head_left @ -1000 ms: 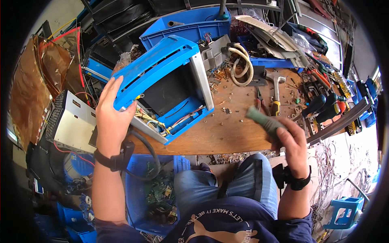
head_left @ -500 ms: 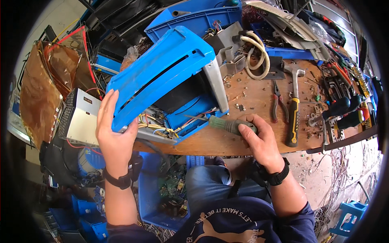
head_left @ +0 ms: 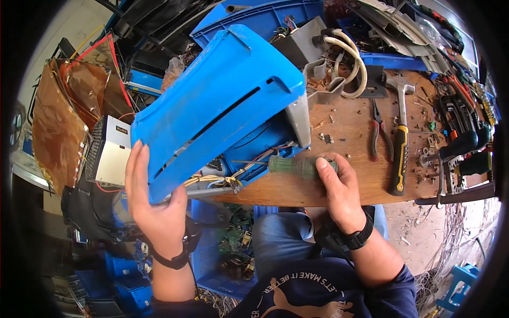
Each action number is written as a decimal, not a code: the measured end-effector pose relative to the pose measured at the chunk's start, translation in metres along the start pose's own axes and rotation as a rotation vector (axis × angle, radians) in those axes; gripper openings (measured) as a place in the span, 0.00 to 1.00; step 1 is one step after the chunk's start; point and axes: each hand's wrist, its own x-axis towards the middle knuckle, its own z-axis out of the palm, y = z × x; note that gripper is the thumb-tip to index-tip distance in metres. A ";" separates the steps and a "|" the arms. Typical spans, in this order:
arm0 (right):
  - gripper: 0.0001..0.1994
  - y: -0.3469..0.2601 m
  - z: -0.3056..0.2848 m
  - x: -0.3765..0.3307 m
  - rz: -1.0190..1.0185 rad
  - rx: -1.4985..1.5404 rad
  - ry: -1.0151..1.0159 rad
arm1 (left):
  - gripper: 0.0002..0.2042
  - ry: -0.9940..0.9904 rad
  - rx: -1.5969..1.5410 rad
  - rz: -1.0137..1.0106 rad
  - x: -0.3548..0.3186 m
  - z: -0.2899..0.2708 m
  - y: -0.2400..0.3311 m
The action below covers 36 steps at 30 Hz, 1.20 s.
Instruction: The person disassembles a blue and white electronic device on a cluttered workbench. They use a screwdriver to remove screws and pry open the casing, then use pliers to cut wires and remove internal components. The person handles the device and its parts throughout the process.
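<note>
Casing point(head_left: 228, 85), bright blue, slotted, tilted, left hand point(head_left: 159, 220) pinching its edge, right hand point(head_left: 342, 196) clasping green screwdriver point(head_left: 294, 166)

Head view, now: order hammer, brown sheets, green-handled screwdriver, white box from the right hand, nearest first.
1. Green-handled screwdriver: held in the right hand.
2. Hammer: right of that hand.
3. White box: well to the left.
4. Brown sheets: far left, beyond the box.

Open tabletop point(head_left: 354, 126) separates blue casing point(head_left: 222, 100) from obstructing pliers point(head_left: 377, 124).
</note>
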 end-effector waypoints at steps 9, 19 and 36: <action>0.17 0.004 0.008 0.002 0.081 0.137 0.003 | 0.34 0.052 0.139 0.111 -0.009 0.000 0.010; 0.20 0.016 0.034 0.018 0.071 0.223 0.055 | 0.32 0.073 0.253 0.137 -0.012 0.002 0.010; 0.22 0.034 0.045 0.022 0.053 0.258 0.087 | 0.29 0.075 0.262 0.169 -0.015 -0.003 0.017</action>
